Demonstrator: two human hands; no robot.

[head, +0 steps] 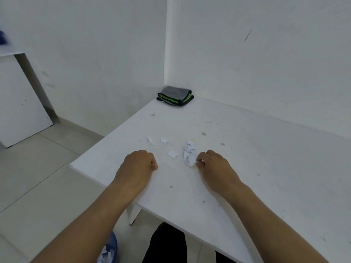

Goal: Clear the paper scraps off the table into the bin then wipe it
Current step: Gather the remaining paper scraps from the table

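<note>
While both forearms reach over the near edge of the white table, we see the left hand resting on the surface with its fingers curled under into a loose fist; whether it encloses a scrap we cannot tell. The right hand lies at 3 o'clock from the left one, fingers bent, with the fingertips touching the crumpled paper wad; we cannot tell whether they pinch it or only press against its side. This wad sits at 9 o'clock from the right hand, directly against it. A small flat scrap lies between the two hands, just beside the wad at its 9 o'clock and apart from both hands. A further scrap touches the wad's far end at 12 o'clock. Two more scraps lie at 12 o'clock from the left hand, clear of it: a folded scrap and a torn scrap beside it. The folded cloth, grey with green edging, sits in the far corner of the table against the walls, well apart from both hands. The blue bin stands on the floor tiles at 6 o'clock below the left forearm, holding white paper.
</note>
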